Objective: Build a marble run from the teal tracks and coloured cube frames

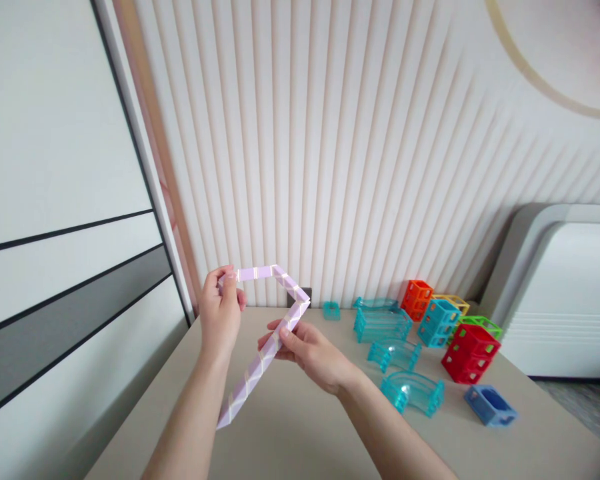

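A lilac snake puzzle [254, 371], made of wedge-shaped segments with pale joints, is held up over the table, bent at several places. My left hand [222, 310] pinches its upper left end, with the fingertips partly hiding that end. Lower and to the right, my right hand [310, 351] grips the long straight stretch between thumb and fingers, just below the sharp right-hand bend. From there the free end slants down to the left, passing by my left forearm.
On the beige table [300, 440], clear teal track pieces [383, 323] lie right of centre. Beyond them stand stacks of red [471, 353], blue [437, 322] and orange [416, 300] frame blocks. A hollow blue block [490, 405] lies nearest the right edge. A ribbed wall [300, 133] rises behind.
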Motion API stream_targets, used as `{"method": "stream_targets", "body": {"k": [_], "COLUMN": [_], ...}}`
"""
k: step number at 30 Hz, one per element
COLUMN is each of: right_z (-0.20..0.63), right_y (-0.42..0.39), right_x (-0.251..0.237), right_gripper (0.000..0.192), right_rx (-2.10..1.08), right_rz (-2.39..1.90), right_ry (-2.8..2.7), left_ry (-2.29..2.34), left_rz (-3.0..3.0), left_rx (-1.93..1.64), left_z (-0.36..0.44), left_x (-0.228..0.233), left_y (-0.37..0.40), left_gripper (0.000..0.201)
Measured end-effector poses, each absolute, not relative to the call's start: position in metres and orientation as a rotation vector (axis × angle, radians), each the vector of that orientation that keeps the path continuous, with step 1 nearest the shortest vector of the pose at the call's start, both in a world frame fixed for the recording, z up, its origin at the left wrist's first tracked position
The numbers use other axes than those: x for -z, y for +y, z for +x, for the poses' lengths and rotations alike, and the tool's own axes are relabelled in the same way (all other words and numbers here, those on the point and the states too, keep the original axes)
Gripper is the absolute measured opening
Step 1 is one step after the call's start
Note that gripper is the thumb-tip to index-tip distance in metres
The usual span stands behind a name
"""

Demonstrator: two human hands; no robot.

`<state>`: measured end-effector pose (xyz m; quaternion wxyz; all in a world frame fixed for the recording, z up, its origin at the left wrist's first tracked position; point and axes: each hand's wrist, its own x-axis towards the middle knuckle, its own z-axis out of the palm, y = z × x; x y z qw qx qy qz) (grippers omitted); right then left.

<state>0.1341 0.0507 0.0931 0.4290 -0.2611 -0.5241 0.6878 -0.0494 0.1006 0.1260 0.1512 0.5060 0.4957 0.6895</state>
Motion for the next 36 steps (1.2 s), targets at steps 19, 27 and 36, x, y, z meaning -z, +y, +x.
{"method": "stream_targets", "body": {"k": [19, 27, 36], "right_z": [0.148, 0.175, 0.193], "right_y": [0.03, 0.04, 0.065], "right_x": [-0.124, -0.108, -0.101], "right_gripper": [0.057, 0.048, 0.044], "right_rx": [-0.399, -0.006, 0.177], "right_rz": [-1.408, -0.925, -0.879], "right_ry": [-1.838, -2.181, -2.035], "left_ry": [1.274, 0.974, 1.078], "left_rz": [2.866, 2.46, 1.774], "left_rx": [-1.05, -0.861, -0.93], "left_z": [-0.033, -0.027, -0.035], "left_x": [-0.138, -0.143, -0.148], "left_y": [0.071, 0.064, 0.067], "left_gripper": [0.023, 0.026, 0.019]}}
